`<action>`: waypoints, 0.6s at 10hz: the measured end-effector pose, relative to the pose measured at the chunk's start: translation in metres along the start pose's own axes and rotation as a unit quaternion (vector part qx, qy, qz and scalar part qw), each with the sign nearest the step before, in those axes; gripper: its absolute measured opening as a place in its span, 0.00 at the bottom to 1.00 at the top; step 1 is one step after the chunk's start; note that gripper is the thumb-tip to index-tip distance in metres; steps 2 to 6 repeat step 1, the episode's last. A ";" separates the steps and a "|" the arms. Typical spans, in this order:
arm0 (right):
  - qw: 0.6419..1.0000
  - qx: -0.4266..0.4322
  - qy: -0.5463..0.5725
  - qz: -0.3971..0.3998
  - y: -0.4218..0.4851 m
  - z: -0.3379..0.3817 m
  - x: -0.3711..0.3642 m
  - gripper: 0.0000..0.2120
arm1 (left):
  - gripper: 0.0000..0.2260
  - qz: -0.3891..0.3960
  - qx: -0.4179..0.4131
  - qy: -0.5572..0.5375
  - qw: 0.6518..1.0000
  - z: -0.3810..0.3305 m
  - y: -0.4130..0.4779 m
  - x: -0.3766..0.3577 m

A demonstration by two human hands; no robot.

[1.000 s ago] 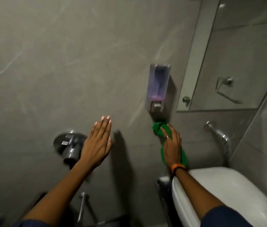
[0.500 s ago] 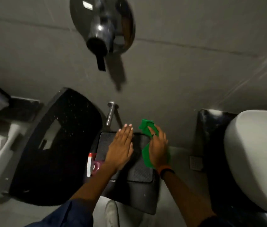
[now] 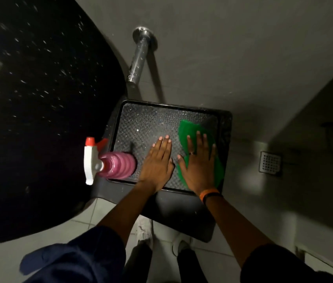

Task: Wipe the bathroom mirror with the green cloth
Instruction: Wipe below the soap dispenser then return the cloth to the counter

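Black surface [image 3: 28,99]: we see it fill the left side, speckled with droplets.
Spray bottle [image 3: 110,163]: pink body, white trigger and red nozzle, standing at the left edge of the stool top.
Stool [image 3: 151,121]: black, with a textured top; we look straight down on it.
Pipe [image 3: 139,56]: metal, coming off the wall above the stool.
Left hand [image 3: 157,166]: our grip is open, fingers straight, palm flat on the stool, holding nothing.
Right hand [image 3: 200,166]: spread flat on the green cloth [image 3: 188,129], apparently pressing rather than clutching it.
Green cloth: lying on the right part of the stool top.
Floor drain [image 3: 270,162]: right, on the floor.
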State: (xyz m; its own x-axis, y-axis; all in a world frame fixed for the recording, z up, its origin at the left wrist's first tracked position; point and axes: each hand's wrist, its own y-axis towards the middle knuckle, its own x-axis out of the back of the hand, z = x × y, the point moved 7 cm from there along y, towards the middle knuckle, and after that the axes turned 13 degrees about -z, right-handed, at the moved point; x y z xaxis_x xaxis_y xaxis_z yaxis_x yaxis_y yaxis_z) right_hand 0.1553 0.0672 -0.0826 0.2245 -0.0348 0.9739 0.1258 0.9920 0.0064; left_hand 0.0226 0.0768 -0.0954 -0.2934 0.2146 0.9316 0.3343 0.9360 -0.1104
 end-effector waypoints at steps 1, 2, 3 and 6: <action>1.000 0.005 0.015 -0.018 0.000 0.008 0.027 0.35 | 0.28 -0.022 0.010 -0.017 1.000 -0.011 0.005 0.032; 1.000 0.005 0.015 -0.018 0.000 0.008 0.027 0.35 | 0.28 -0.022 0.010 -0.017 1.000 -0.011 0.005 0.032; 1.000 0.005 0.015 -0.018 0.000 0.008 0.027 0.35 | 0.28 -0.022 0.010 -0.017 1.000 -0.011 0.005 0.032; 1.000 0.005 0.015 -0.018 0.000 0.008 0.027 0.35 | 0.28 -0.022 0.010 -0.017 1.000 -0.011 0.005 0.032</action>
